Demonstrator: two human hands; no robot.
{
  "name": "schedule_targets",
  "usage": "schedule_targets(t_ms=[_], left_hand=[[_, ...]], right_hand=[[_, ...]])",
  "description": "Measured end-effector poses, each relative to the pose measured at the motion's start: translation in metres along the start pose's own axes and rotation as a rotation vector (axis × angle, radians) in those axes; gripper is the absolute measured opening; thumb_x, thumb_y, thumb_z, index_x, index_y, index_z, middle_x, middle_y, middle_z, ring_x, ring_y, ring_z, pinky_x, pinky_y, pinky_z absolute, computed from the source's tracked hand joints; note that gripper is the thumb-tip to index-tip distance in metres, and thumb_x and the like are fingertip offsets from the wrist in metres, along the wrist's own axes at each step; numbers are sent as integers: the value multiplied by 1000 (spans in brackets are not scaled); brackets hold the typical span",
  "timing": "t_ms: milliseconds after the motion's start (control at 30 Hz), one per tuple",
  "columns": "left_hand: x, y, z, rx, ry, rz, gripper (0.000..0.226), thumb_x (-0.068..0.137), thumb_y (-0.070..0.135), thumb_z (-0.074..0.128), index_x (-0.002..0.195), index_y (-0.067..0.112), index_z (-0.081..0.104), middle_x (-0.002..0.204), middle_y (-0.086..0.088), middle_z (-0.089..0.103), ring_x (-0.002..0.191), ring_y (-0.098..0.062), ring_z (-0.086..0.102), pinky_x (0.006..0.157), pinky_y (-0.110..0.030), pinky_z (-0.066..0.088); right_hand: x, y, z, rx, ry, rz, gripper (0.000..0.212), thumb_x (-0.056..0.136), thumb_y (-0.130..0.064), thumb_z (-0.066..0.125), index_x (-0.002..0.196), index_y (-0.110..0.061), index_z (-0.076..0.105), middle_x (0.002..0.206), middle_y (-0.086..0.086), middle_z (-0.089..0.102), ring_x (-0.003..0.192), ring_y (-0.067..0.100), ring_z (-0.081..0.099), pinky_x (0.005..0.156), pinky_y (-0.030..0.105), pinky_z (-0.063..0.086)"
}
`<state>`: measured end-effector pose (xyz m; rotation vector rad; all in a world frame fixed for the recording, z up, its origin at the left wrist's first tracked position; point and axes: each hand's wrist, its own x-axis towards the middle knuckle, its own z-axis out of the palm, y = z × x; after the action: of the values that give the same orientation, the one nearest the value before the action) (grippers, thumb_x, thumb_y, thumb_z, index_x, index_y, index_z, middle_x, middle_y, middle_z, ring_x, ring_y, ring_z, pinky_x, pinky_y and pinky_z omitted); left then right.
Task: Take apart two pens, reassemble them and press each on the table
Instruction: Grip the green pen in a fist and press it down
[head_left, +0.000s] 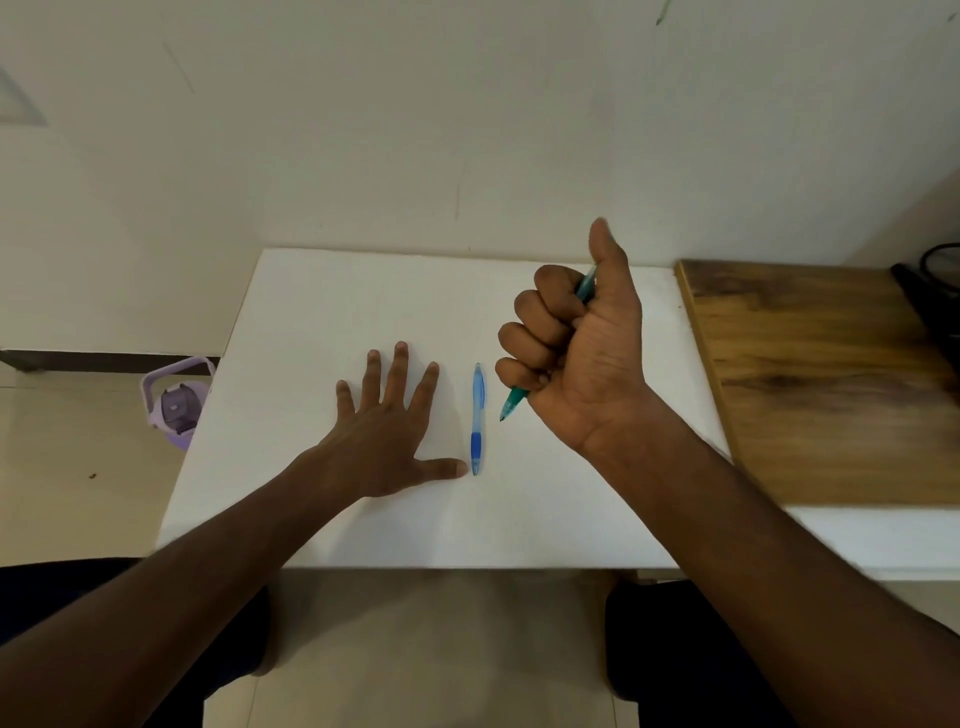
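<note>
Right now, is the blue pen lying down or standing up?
Lying down. The blue pen rests flat on the white table, beside the left hand's thumb; nothing holds it.

Soft, even indoor light falls on the white table (363, 291), casting only faint shadows and no glare. Wide-angle distortion bows the wall lines and stretches the forearms along the lower frame. The far right edge is smeared, and the frame's corners fall dimmer.
</note>
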<state>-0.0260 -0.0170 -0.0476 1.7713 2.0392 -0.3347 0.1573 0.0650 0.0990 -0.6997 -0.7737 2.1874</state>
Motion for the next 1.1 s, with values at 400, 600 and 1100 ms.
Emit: schedule_targets(t_ms=[400, 600, 1100], left_hand=[[-4, 3, -5, 1, -15, -2, 138, 72, 97, 48, 161, 26, -31, 164, -11, -47, 156, -46, -31, 124, -70, 2], [-6, 5, -7, 5, -17, -11, 137, 74, 95, 50, 162, 26, -30, 164, -11, -46, 156, -46, -31, 125, -70, 3], [-9, 9, -12, 11, -32, -11, 136, 76, 93, 50, 162, 25, -29, 165, -12, -46, 156, -46, -31, 126, -69, 2]], right_hand=[[-5, 3, 8, -144, -25, -73, 65, 110, -38, 24, 47, -24, 29, 44, -6, 22, 39, 8, 18, 43, 19, 19], [-7, 2, 7, -114, -105, -71, 61, 104, -57, 23, 57, -18, 19, 52, 0, 14, 46, 13, 10, 48, 24, 12], [-7, 6, 5, -197, -126, -82, 60, 98, -59, 29, 56, -18, 20, 51, 1, 14, 45, 14, 10, 48, 25, 10]])
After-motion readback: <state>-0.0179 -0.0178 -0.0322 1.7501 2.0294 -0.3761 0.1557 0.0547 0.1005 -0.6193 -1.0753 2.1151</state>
